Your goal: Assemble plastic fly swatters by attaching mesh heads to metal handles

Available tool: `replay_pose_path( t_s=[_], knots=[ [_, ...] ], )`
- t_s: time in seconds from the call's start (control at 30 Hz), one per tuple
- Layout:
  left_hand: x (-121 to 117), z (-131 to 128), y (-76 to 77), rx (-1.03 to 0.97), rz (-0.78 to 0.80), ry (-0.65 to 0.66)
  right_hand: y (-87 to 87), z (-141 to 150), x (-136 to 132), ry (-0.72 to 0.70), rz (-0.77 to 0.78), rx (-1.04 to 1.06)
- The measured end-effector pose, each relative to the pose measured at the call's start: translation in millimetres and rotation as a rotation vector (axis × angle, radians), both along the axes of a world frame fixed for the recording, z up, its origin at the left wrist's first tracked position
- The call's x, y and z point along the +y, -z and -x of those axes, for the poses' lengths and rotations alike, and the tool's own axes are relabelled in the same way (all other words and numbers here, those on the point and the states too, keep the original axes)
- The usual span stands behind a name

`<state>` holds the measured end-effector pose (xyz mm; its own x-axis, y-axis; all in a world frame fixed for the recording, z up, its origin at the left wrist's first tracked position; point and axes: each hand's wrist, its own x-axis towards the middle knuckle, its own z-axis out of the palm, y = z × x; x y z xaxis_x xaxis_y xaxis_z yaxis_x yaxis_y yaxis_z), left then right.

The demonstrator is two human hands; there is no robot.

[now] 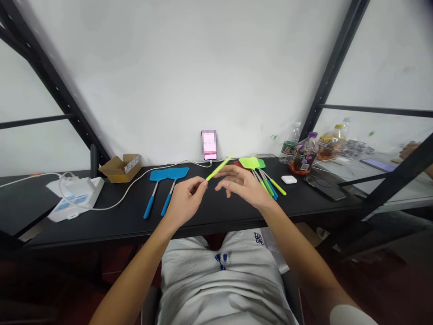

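My left hand (pixel 188 198) is closed, with thumb and fingers pinching a yellow-green fly swatter (pixel 218 169). Only a slim bar of it shows, tilted up to the right; the rest is hidden by the hand. Close by on the right, my right hand (pixel 244 184) is open, its fingers bent and apart near the swatter's raised part. Two blue fly swatters (pixel 158 175) lie side by side left of my hands. Beyond my right hand lies a pile of fly swatters (pixel 249 163) with yellow-green, green and red heads, partly overlapping.
On the black table (pixel 118 221), a small open cardboard box (pixel 120 174) and a white device (pixel 79 198) with cables stand at left. A phone (pixel 209 145) leans on the wall. A white earphone case (pixel 289 179), a dark phone (pixel 324 188) and several bottles (pixel 304 155) are at right.
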<state>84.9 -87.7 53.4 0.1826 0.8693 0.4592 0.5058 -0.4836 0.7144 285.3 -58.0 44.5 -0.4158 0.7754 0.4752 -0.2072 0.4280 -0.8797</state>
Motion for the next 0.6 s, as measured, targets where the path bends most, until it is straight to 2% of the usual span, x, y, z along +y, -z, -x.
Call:
replay_pose_path(
  t_s=[0.1,0.3,0.6],
  knots=[
    [-0.8,-2.2,1.9,0.051,-0.022,0.027,-1.2,8.2,-6.6,-0.009,-0.018,0.041],
    [-2.1,-2.3,0.2,0.082,0.02,0.076,-0.6,8.1,-2.3,0.203,0.095,0.21],
    [4.9,3.3,-0.4,0.095,0.098,0.09,2.0,0.2,8.6,0.333,0.024,0.232]
  ],
)
